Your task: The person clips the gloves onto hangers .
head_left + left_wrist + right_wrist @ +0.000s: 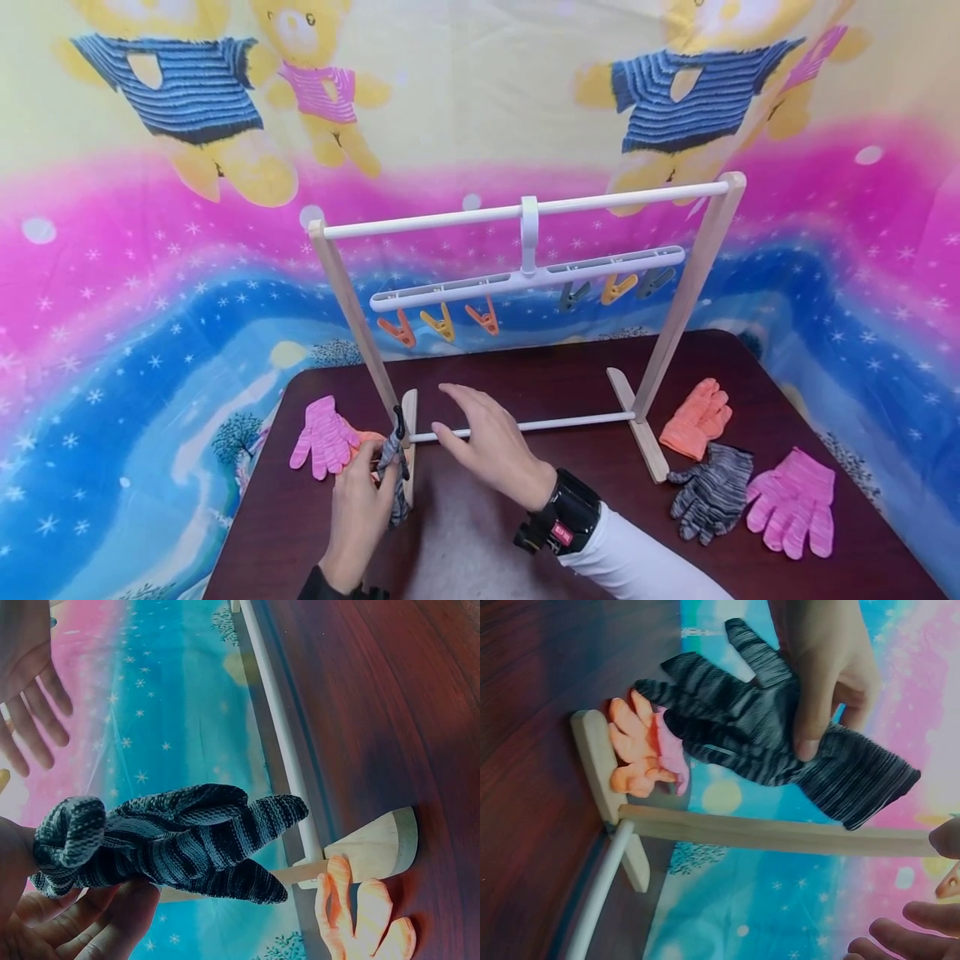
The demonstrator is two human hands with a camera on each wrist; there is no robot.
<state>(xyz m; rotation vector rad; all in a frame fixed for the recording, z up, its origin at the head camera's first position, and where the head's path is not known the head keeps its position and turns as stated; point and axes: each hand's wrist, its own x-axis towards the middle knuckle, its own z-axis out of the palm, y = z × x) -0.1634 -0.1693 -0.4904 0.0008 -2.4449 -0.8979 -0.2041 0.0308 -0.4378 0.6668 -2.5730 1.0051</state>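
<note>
My left hand (pixel 358 498) pinches a black-and-grey striped knit glove (pixel 393 467) near its cuff, thumb on one side and fingers on the other. In the right wrist view the glove (pixel 742 720) is held up off the table, its fingers pointing down toward the tabletop. My right hand (pixel 491 446) is raised to the right of it, fingers stretched out, holding nothing. Above both hands a white hanger (pixel 525 279) hangs from the rack's top bar, with orange, yellow and dark grey clothespins below it. A pink glove (pixel 322 437) and an orange glove (pixel 637 742) lie behind my left hand.
The rack (pixel 678 312) has wooden posts and feet, with a white lower bar (pixel 577 422) across the table (pixel 540 533). An orange glove (pixel 696 419), a striped glove (pixel 712 492) and a pink glove (pixel 793 504) lie at the right. A printed cloth (pixel 480 108) hangs behind.
</note>
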